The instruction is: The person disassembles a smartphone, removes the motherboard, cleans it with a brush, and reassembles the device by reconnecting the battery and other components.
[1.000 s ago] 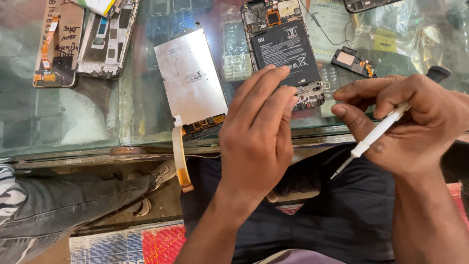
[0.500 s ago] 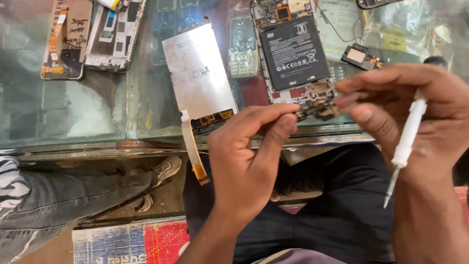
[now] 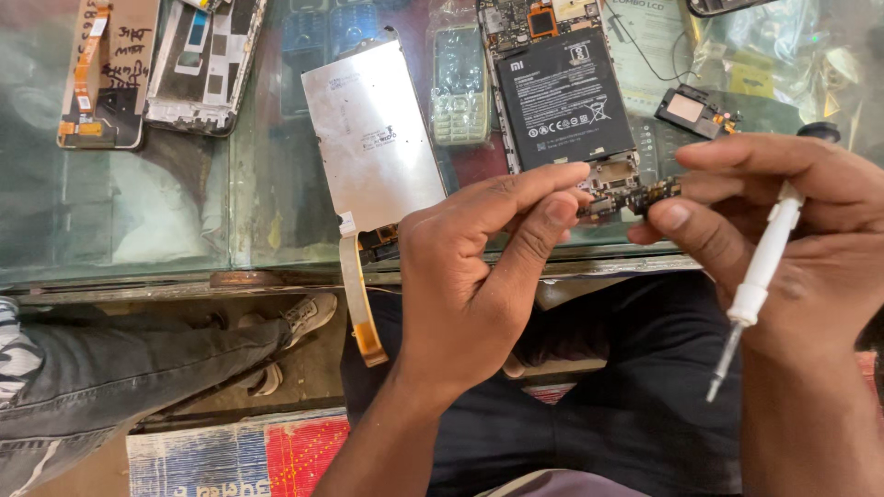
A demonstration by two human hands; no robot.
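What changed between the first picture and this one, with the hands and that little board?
Both hands came together over the opened phone: the left hand now pinches one end of the small circuit board and the right hand the other, lifted off the phone's bottom. The screwdriver swung from slanting to nearly upright, tip down. The silver screen with its ribbon and the parts on the glass counter stayed put.

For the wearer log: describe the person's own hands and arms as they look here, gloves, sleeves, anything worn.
Both the left hand and the right hand are bare, with no gloves. No ring, watch or band shows on the visible fingers or wrists. Both forearms are uncovered down to the frame's lower edge, so no sleeve is visible. Fingernails are short and unpainted.
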